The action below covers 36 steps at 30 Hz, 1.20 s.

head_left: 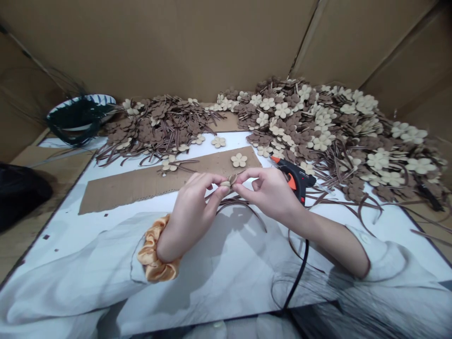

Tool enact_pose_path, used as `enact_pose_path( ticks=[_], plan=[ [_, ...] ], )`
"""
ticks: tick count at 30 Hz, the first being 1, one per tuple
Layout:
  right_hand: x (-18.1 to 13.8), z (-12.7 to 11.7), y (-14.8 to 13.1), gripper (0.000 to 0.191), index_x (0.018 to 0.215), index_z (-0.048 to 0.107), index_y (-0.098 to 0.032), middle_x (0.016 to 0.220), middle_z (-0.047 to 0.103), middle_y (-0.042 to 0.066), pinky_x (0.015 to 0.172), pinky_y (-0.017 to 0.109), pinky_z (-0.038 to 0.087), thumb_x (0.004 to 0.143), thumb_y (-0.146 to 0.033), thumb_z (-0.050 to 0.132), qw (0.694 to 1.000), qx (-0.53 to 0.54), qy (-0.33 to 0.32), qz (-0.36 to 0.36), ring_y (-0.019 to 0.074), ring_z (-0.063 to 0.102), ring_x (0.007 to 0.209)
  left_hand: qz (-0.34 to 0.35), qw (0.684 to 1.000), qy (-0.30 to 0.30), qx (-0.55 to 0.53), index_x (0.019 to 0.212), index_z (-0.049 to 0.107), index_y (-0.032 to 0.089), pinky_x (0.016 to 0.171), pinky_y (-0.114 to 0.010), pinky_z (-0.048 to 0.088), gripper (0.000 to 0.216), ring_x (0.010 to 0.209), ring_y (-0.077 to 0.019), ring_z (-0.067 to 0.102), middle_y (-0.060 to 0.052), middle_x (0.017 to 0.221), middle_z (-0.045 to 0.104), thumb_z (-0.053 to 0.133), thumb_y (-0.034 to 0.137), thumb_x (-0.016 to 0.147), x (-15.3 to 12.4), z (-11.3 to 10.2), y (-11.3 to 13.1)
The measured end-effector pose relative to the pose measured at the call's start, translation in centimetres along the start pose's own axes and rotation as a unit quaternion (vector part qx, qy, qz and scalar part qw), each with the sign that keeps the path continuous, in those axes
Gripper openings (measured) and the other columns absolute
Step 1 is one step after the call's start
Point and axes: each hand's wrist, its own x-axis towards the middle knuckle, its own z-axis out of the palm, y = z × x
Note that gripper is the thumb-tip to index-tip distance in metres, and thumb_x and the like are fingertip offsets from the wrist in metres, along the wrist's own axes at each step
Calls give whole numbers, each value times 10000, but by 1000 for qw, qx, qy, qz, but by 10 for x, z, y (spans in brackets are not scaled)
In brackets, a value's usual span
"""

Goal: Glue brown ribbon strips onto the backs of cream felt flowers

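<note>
Between my fingertips is a small folded felt flower [231, 180], mostly covered by the fingers. My left hand [190, 212] pinches one side of it with thumb and index finger, and my right hand [270, 193] pinches the other. Just beyond, a cream felt flower [239, 160] lies on a cardboard strip [116, 190]. Thin brown strips [259, 217] curve across the white board under my hands. A black and orange glue gun [300, 181] lies behind my right hand, its tip pointing up and left.
Brown and cream flowers form a large heap [293, 117] at the back right. A smaller heap [151, 122], with stems, lies back left beside a bowl [79, 115] of dark green material. A black cable [300, 278] runs near my right forearm. Cardboard walls [158, 47] enclose the back.
</note>
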Motion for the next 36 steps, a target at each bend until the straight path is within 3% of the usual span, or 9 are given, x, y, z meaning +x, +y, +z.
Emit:
enact_pose_path(
  ticks=[6,12,17,24,31,36],
  plan=[
    [-1,0,0,79,643,625,-164,524,545,-30,457,215,258,695,-219,601,1000,6,4,20,72,389,438,3,1000,0,-9,850,610,172,702,-267,447,171,762,-174,589,-28,813,666,609,329,784,2,3,0],
    [-1,0,1,108,641,612,-166,502,500,-43,474,217,272,703,-254,621,1000,7,5,12,74,399,468,-44,998,1,-38,815,621,173,679,-247,425,143,716,-155,573,-12,769,664,580,306,782,7,0,4],
    [-1,-7,-5,135,646,588,-159,539,510,-41,485,212,303,704,-268,642,998,59,-9,17,76,452,513,-151,981,-47,-112,706,604,165,619,-220,408,156,649,-134,540,10,688,630,591,315,743,14,-9,11],
    [-2,-8,-14,204,679,520,-165,618,567,-42,426,178,317,633,-224,710,977,187,-44,91,45,457,461,-222,926,-109,-286,608,501,159,534,-203,381,243,571,-108,505,26,604,538,599,339,738,16,-11,14],
    [-2,-6,-15,239,693,507,-166,604,587,-37,406,156,355,606,-198,727,960,240,-60,127,54,510,457,-258,886,-148,-357,638,537,167,517,-202,407,222,564,-119,539,8,622,595,596,347,754,16,-13,15],
    [1,-10,-20,179,679,513,-157,607,594,-30,422,153,395,624,-141,683,965,221,-35,138,49,518,462,-232,904,-178,-314,705,626,172,463,-181,340,240,519,-89,454,15,630,571,589,399,775,20,-24,9]
  ],
)
